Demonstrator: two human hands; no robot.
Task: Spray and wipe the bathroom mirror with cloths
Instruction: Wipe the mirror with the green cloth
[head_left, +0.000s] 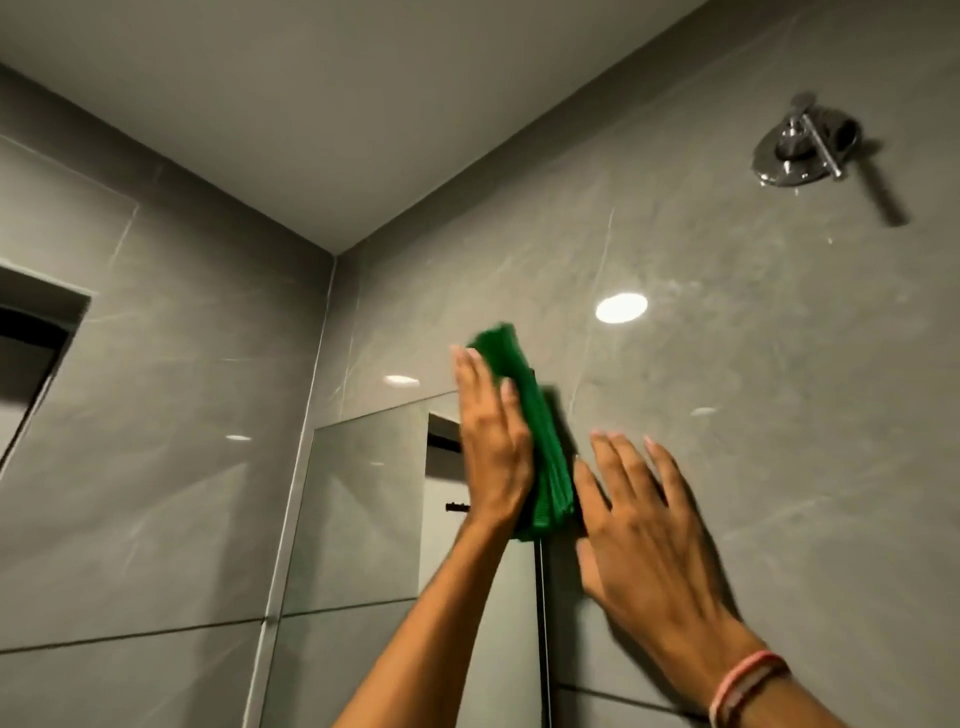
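Green cloth sits at the mirror's top right corner, folded into a long pad, half over the glass edge and half on the grey tile wall. Your left hand presses it flat, palm down, fingers straight and close together; nothing is pinched. Your right hand rests open on the tile just beside the cloth, fingers spread, holding nothing.

Handling, as a judgement: the cloth is soft, light and limp. It will bunch or slide under a flat palm on slick glass, so keep pressure through the whole hand or pinch a folded edge with the thumb. The mirror is rigid but fragile; push evenly, not on the corner.

Edges: the mirror's right side ends in a thin dark frame line running down below the cloth. Watch for snagging there. Open glass lies leftward and below. A chrome shower fitting is well apart, upper right. No spray bottle in view.
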